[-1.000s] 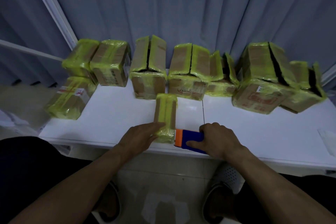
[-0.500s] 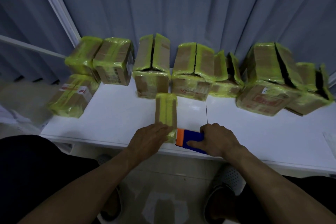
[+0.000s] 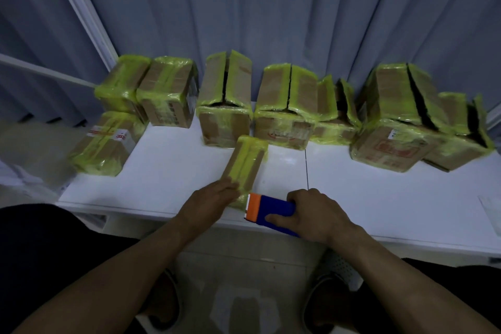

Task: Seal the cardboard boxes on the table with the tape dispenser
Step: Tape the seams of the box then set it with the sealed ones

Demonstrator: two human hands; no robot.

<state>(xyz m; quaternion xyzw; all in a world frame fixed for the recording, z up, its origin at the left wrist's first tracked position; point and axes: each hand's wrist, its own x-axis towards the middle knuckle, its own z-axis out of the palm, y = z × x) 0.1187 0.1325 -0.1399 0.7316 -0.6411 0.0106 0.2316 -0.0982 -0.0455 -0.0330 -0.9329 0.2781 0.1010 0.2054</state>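
Cardboard boxes (image 3: 225, 116) wrapped in yellow-green tape are lined up along the back of the white surface (image 3: 379, 198). A narrow box (image 3: 248, 163) is pressed at its near end by the flat fingers of the left hand (image 3: 208, 199). Just beside it, the blue-and-orange tape dispenser (image 3: 271, 210) is gripped by the right hand (image 3: 311, 214).

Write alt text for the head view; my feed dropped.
A left hand rests on a small yellow-taped cardboard box at the near edge of the white table, while the right hand grips a blue and orange tape dispenser at the box's near end. More yellow-taped boxes line the back, several with flaps open.
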